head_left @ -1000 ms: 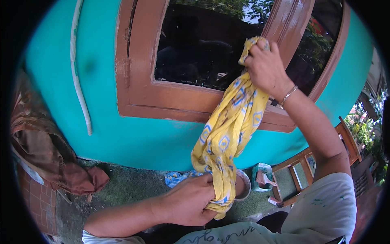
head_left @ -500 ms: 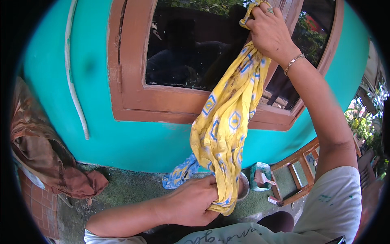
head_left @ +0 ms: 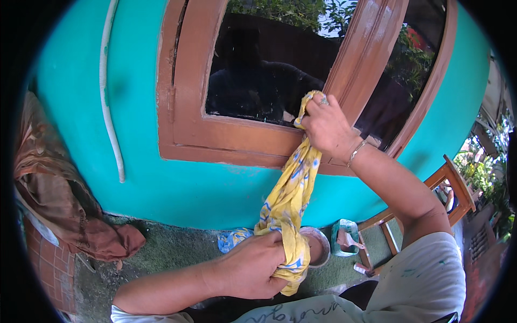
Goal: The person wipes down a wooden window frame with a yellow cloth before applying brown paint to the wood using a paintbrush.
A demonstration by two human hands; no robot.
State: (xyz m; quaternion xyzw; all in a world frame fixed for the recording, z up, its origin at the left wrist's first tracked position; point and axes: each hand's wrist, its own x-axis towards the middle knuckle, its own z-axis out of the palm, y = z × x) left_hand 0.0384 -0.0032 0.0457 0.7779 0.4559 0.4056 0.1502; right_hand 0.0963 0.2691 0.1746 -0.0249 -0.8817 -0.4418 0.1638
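Clamped the fingers of the right hand (head_left: 329, 126) and left hand (head_left: 253, 264) on upper and lower parts of one yellow cloth (head_left: 293, 183), stretched between, top near the larger pane's (head_left: 274, 59) lower right corner. Noted pale specks (head_left: 259, 118) along its lower edge; judged that strip unfinished, remainder uncertain. Counted two panes, one bowl (head_left: 328, 248), one tub (head_left: 336, 247).

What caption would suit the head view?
Right hand holds a yellow, blue-patterned cloth at a brown-framed glass window; left hand grips the cloth's lower part.
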